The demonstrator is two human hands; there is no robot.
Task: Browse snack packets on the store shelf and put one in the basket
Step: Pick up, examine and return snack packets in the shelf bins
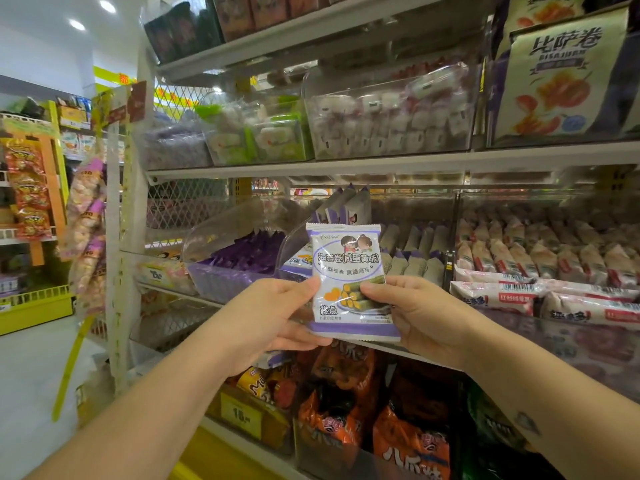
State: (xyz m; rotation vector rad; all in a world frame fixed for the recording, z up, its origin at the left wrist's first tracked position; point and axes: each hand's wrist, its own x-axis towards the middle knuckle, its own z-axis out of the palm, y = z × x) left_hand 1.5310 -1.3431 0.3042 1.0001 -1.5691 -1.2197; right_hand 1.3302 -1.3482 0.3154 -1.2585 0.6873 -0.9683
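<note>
My left hand pinches the left edge of the seaweed-roll packet, thumb on the front, fingers tucked behind. My right hand pinches the lower right side the same way. So the packet is up in front of me, upright, face toward me, off the shelf and in front of the rows of matching packets.

First risk, I reckon: it's a slick, puffy film pouch and both grips sit low on it. When one hand lets go to carry it off, it could flop over or slide out of a thumb pinch. Squeeze harder and I may crush the rolls inside. Second risk: the basket is nowhere in view, so I have to turn or look down to find it, and a blind drop could miss.

Around me, from the left: hanging snack strips dangle off the end of the rack on my left arm's side, and a wide swing could snag them. Next come dark purple packets in a clear scoop bin, near my left hand. Under my arms, big orange bags stick out from the lower shelf, right where the packet would travel down. Far right, red-and-white packets lie stacked at the shelf edge near my right wrist; a careless pull-back could knock one off.
</note>
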